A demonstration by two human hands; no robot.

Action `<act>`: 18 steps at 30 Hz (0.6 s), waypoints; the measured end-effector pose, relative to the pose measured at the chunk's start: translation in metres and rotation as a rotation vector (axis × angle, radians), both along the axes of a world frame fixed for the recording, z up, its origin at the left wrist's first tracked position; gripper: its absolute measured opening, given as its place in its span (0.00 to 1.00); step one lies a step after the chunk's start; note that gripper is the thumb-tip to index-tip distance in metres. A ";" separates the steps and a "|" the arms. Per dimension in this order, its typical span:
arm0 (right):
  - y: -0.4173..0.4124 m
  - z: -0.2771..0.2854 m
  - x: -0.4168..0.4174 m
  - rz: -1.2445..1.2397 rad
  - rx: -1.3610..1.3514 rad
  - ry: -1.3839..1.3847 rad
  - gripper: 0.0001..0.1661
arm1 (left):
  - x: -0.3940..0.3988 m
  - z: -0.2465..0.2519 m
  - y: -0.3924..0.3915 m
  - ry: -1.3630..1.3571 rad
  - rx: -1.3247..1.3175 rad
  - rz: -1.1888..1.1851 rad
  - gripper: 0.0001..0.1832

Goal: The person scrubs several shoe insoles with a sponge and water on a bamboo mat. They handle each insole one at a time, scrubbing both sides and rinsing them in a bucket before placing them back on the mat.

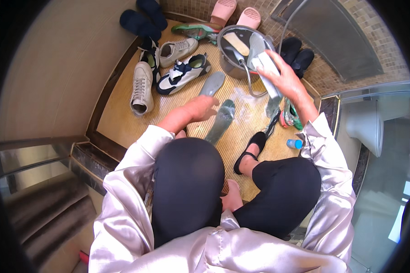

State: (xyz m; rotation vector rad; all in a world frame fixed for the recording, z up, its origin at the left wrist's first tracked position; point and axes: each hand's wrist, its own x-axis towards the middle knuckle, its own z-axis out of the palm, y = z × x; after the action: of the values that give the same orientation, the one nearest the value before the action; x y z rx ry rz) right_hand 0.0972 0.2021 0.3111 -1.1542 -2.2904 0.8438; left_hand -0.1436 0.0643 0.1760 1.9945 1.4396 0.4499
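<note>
My right hand (287,76) grips a long white block (268,75), possibly a brush, beside the rim of a metal bucket (230,66). A grey insole (256,47) leans in the bucket, next to a pale oblong piece (236,43) and a shower head (238,56) on a metal hose. Over the ribbed floor hovers my left hand (200,109), fingers apart and nothing visible in it. Just beyond it lies a grey insole (213,83); to its right is a wet, dark greenish insole (221,119).
Beige sneakers (142,87) and a white-and-navy sneaker (182,75) stand at the left. Pink slides (249,17) lean against the tiled wall. Near my right foot are a green-and-pink shoe (289,114) and a small blue container (294,143). A toilet (365,126) shows at the right.
</note>
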 end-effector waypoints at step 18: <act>-0.083 0.028 -0.012 -0.083 0.078 -0.121 0.43 | -0.010 0.097 0.001 0.123 0.273 0.026 0.12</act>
State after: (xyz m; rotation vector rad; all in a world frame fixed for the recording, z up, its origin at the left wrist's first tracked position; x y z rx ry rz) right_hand 0.0851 0.1188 0.3392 -1.2870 -2.3318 0.6642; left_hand -0.1534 0.0657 0.2730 2.2550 1.5494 0.5698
